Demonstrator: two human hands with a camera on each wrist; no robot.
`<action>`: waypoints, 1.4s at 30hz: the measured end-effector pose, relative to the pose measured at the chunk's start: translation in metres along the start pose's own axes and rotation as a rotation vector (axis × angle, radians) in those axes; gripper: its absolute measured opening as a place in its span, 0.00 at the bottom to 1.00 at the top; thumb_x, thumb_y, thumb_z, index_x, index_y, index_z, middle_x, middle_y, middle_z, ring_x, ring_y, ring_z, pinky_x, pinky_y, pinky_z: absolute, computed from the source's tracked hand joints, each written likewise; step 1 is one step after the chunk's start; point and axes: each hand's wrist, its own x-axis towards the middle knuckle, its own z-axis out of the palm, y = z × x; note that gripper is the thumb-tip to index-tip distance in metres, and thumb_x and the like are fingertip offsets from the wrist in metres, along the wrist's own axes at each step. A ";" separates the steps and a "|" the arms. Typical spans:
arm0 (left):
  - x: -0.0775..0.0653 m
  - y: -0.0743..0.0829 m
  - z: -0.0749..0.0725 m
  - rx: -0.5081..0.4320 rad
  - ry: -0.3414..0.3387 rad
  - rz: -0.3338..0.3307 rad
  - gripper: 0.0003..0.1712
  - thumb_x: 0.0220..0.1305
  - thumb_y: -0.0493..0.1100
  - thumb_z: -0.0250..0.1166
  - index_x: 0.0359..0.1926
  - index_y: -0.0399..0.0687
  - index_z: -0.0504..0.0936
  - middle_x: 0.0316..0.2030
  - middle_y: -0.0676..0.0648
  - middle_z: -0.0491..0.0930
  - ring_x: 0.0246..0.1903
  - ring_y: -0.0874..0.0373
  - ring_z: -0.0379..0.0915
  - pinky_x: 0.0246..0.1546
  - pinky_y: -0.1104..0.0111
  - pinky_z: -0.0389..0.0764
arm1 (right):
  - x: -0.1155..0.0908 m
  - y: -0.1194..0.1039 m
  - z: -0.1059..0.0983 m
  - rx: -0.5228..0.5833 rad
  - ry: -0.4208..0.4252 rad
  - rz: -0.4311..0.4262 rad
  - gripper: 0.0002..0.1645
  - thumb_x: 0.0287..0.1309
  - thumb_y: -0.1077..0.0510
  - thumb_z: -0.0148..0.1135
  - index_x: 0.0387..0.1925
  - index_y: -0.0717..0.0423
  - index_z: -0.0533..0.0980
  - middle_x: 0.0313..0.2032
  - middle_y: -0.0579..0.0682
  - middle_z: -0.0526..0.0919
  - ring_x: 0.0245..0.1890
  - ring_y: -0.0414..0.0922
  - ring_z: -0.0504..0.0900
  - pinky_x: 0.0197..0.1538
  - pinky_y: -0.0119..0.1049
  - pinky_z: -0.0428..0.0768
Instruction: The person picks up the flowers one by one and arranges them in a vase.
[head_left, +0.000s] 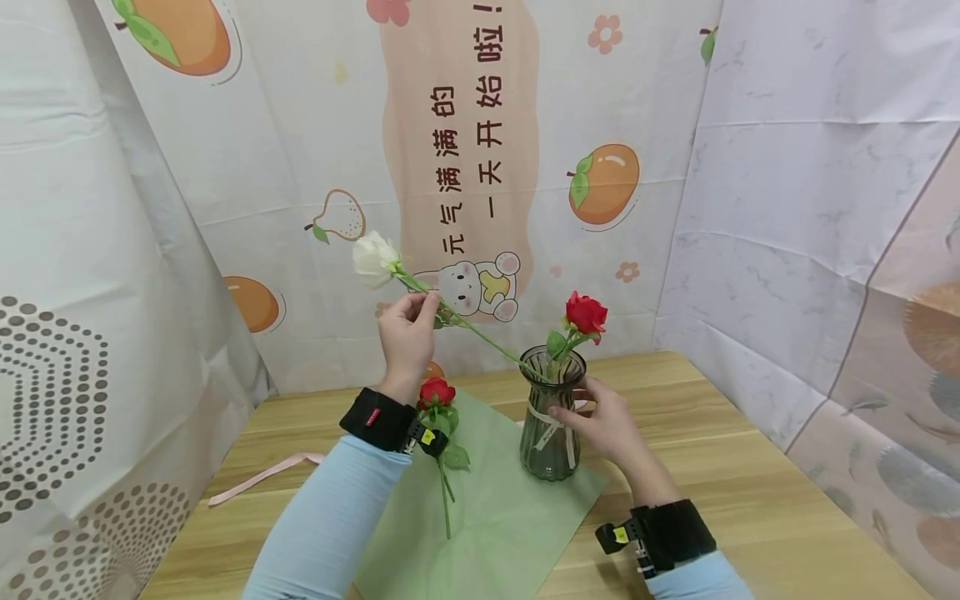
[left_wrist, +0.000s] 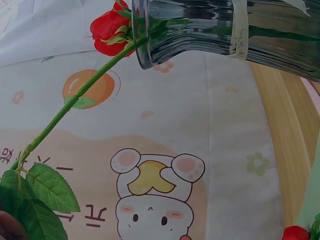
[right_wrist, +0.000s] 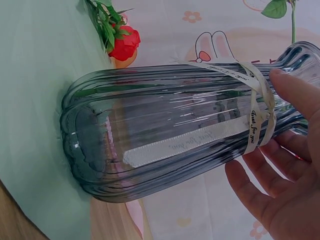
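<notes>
My left hand [head_left: 408,337] pinches the green stem of a white rose [head_left: 375,257] just below its bloom. The stem slants down to the right, its lower end at the mouth of a grey ribbed glass vase [head_left: 550,454]. My right hand [head_left: 606,419] holds this vase at its side, thumb in front and fingers round the back, near the printed ribbon [right_wrist: 254,107] tied about its neck. Inside the vase stands a red rose [head_left: 586,313], its bloom above the rim. In the left wrist view, leaves [left_wrist: 50,187] of the white rose's stem hang beside a fingertip.
Another red rose [head_left: 437,392] lies left of the vase on a sheet of green wrapping paper [head_left: 487,517], spread over the wooden table [head_left: 690,433]. A pink ribbon [head_left: 258,479] lies at the table's left. Printed cloths [head_left: 300,158] hang behind and at both sides.
</notes>
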 end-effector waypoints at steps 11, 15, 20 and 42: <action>-0.008 0.001 0.011 0.013 -0.056 0.027 0.12 0.71 0.45 0.67 0.41 0.39 0.88 0.33 0.44 0.86 0.30 0.55 0.75 0.30 0.70 0.73 | 0.000 0.000 0.000 0.016 -0.008 0.006 0.35 0.57 0.47 0.76 0.62 0.56 0.74 0.52 0.59 0.82 0.49 0.58 0.83 0.43 0.45 0.85; -0.011 0.000 0.014 0.026 -0.077 0.059 0.12 0.71 0.45 0.67 0.41 0.38 0.88 0.33 0.44 0.86 0.28 0.58 0.75 0.29 0.71 0.72 | 0.000 0.000 0.000 0.008 -0.005 0.001 0.35 0.57 0.46 0.76 0.61 0.56 0.75 0.52 0.59 0.82 0.47 0.57 0.83 0.42 0.45 0.85; -0.014 -0.003 0.019 0.046 -0.103 0.102 0.13 0.71 0.46 0.67 0.40 0.40 0.89 0.31 0.47 0.86 0.25 0.58 0.73 0.27 0.71 0.70 | 0.000 0.000 0.000 0.007 -0.006 -0.002 0.35 0.57 0.47 0.76 0.61 0.57 0.74 0.52 0.60 0.82 0.47 0.56 0.83 0.42 0.44 0.85; -0.026 0.000 0.038 0.151 -0.213 0.174 0.11 0.71 0.42 0.67 0.36 0.38 0.88 0.25 0.48 0.82 0.24 0.57 0.73 0.25 0.69 0.71 | 0.001 0.001 0.000 0.006 -0.004 -0.004 0.35 0.58 0.47 0.76 0.61 0.56 0.75 0.53 0.59 0.81 0.48 0.57 0.82 0.42 0.45 0.85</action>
